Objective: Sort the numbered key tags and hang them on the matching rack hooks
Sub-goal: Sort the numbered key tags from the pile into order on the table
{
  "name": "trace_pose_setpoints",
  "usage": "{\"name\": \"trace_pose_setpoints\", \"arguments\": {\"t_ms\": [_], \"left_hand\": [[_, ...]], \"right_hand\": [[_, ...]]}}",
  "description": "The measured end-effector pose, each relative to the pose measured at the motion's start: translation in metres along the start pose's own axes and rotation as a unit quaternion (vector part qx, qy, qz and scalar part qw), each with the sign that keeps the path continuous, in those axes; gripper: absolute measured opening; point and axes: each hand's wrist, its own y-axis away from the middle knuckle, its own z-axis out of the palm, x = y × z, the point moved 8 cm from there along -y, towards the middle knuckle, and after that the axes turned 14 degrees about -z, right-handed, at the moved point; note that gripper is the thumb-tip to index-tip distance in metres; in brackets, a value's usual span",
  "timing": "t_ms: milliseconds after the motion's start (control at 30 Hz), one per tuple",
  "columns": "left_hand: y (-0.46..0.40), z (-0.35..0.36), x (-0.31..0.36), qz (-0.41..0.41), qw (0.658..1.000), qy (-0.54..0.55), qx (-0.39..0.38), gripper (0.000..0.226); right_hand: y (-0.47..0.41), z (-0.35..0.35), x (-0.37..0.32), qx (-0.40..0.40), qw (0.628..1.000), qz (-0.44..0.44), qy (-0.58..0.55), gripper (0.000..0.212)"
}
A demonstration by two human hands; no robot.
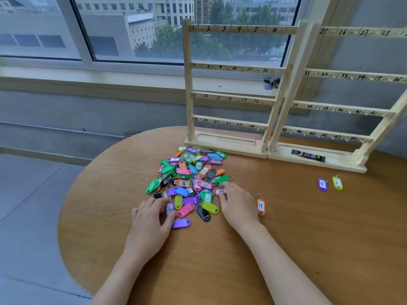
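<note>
Two racks (229,100), one pile of tags (191,179), three loose tags right of it.
Your right hand (236,204) pinches tag 1 (220,191) at the pile's near edge; your left hand (148,219) pinches tag 32 (170,208).

A round wooden worktop (286,216) fills the lower view. At two o'clock, a small black packet (308,155) lies flat. Beyond, at twelve o'clock, a window (132,29) shows buildings and trees; a dark clump of keys (272,82) rests on its sill.
</note>
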Motion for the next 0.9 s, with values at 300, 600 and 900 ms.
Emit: {"name": "trace_pose_setpoints", "arguments": {"t_ms": [300, 600, 900], "left_hand": [[-0.001, -0.012, -0.011, -0.026, 0.987, 0.156, 0.008, 0.02], [0.014, -0.036, 0.0, -0.041, 0.952, 0.299, 0.049, 0.024], [0.087, 0.009, 0.131, 0.087, 0.93, 0.312, -0.175, 0.017]], "right_hand": [[-0.002, -0.011, 0.007, -0.114, 0.992, 0.042, -0.044, 0.026], [0.04, -0.034, 0.014, -0.037, 0.952, 0.069, -0.296, 0.028], [0.1, -0.098, 0.075, 0.105, 0.936, 0.115, -0.315, 0.038]]}}
